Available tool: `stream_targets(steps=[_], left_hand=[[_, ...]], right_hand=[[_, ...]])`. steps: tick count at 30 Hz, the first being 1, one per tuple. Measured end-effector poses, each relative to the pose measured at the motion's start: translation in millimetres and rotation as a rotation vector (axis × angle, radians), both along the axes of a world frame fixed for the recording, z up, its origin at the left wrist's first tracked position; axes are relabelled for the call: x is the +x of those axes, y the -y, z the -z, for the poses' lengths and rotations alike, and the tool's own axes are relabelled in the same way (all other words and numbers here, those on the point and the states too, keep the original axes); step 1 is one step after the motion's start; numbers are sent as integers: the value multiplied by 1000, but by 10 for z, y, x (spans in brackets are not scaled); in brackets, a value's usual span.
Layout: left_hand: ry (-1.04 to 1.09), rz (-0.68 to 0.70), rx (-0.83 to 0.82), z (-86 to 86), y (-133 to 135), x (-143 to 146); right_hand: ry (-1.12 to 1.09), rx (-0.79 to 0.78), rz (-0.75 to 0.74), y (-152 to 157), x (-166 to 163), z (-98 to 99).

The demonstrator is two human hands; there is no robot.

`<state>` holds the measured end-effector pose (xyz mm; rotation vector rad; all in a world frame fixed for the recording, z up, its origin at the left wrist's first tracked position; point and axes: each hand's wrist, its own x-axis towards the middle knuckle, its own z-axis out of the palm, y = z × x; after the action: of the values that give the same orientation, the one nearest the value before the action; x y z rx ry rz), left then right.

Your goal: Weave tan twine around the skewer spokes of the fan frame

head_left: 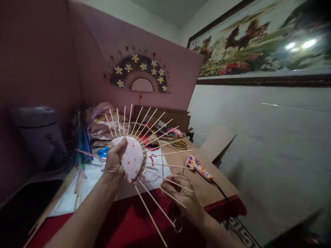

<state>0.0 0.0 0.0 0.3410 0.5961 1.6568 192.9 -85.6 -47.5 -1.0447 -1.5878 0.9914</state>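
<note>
A half-round fan frame (132, 158), its pink spotted cloth core facing the camera, is held above the counter (207, 193). Its straight edge runs from upper left down to lower right, and its thin wooden spokes (155, 124), roughly sixteen though blur makes the count uncertain, splay up and to the right. The left hand (113, 162) has a closed grip on the core. The right hand (181, 198) pinches the lower spokes. One finished flowered fan (139, 74) hangs on the pink wall behind.
</note>
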Motion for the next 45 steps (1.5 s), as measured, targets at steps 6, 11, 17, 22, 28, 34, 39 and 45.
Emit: stream_targets(steps=[6,11,17,22,28,34,39,45], left_hand=[[25,-5,-14,-1,-6,19],[50,-9,-2,15,-26,24],[67,44,-53,28,-28,58],[44,38,-142,59,-70,50],[35,125,-140,60,-49,41],[114,94,-103,-5,-10,113],[116,133,-97,-23,0,140],[57,227,-97,-4,35,126]], right_hand=[[-21,66,-35,-9,-34,49],[-185,-60,-25,-40,-77,214],[-333,-172,48,-109,-146,272],[-360,-156,170,-164,-179,157],[-391,-177,209,-234,-187,98],[-424,-181,208,-273,-176,116],[-420,-194,252,-284,-175,125],[-455,-239,218,-323,-173,169]])
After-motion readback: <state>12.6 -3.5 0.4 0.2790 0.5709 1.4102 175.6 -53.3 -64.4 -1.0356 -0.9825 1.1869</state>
